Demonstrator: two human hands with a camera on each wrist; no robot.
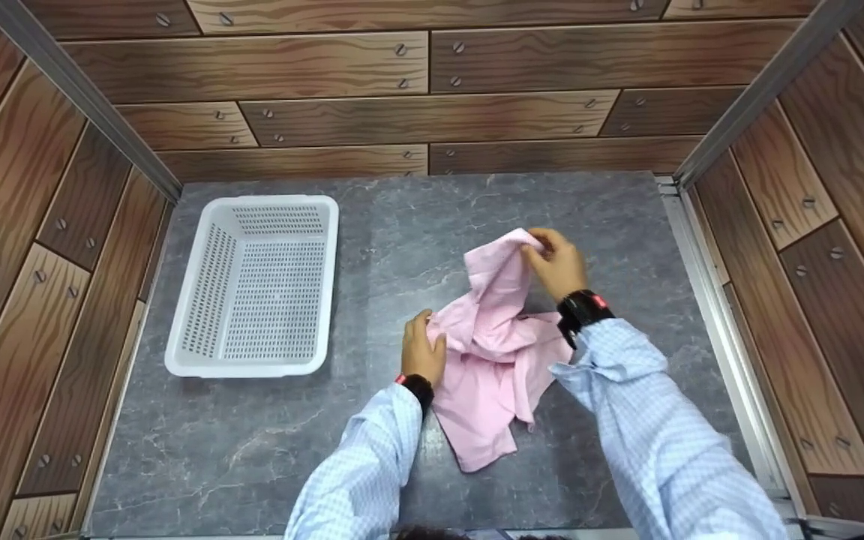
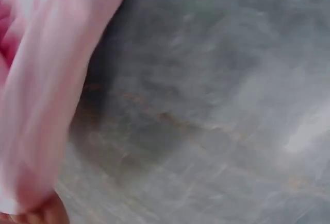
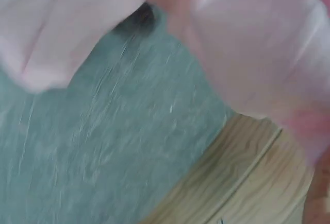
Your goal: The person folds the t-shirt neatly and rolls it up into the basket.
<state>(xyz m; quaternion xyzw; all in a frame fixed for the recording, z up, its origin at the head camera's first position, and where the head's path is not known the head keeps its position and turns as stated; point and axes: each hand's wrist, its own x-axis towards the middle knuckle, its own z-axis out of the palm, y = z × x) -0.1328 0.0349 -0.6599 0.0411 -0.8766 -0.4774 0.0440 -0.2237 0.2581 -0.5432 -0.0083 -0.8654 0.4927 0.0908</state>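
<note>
A crumpled pink cloth [image 1: 488, 337] lies in loose folds on the grey table, with its upper part lifted. My right hand [image 1: 558, 262] pinches its raised top corner. At the cloth's left edge, my left hand [image 1: 423, 351] grips a fold between thumb and fingers. In the left wrist view, the cloth [image 2: 46, 80] hangs down to the fingertips [image 2: 49, 212] at the bottom left corner. The right wrist view shows the cloth [image 3: 258, 44] blurred and close, with part of the hand [image 3: 317, 195] at the right edge.
A white perforated plastic basket [image 1: 322, 300] stands on the left side of the grey marbled table [image 1: 252, 450]. Wood-patterned walls [image 1: 327, 67] enclose the table at the back and both sides. A metal rail [image 1: 724, 345] runs along its right edge.
</note>
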